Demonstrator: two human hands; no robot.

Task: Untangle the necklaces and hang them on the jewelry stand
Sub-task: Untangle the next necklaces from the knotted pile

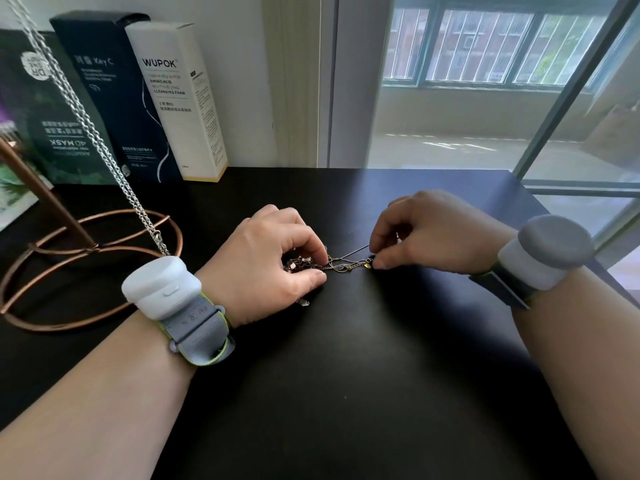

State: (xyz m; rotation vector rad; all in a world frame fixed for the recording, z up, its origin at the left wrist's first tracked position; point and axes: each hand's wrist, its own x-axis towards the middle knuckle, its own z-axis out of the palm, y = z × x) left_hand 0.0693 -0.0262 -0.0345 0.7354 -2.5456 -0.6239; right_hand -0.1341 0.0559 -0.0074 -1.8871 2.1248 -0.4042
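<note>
**Black table (346, 375) by the window (485, 46): 2 hands on 1 knot**

The dark tabletop runs up to a pale wall, and the barred window fills the room beyond the right hand. Both hands are down at the table, close together but not touching. The left hand (273, 261) has its fingers curled, with thumb and fingertips pinching one end of the tangled necklaces (332, 266). A clump of small pinkish links bunches under its palm there. The right hand (426, 233) pinches the other end between thumb and forefinger, right by a tiny gold charm (367, 265). The fine chains stretch low across the gap between the 2 hands, on the table or just above it; I cannot tell which.

Out past the left hand stands the copper jewelry stand (52, 327), its ringed base on the table and its post rising out of sight. A silver chain (86, 119) hangs down from above, its lower end just beyond the left wrist. Farther back, 3 packages stand against the wall: a green mask packet (45, 133), a dark box (114, 98) and a white box (180, 105). Each wrist wears a strapped device: a white unit (159, 285) on the left, a grey-capped unit (550, 254) on the right.
</note>
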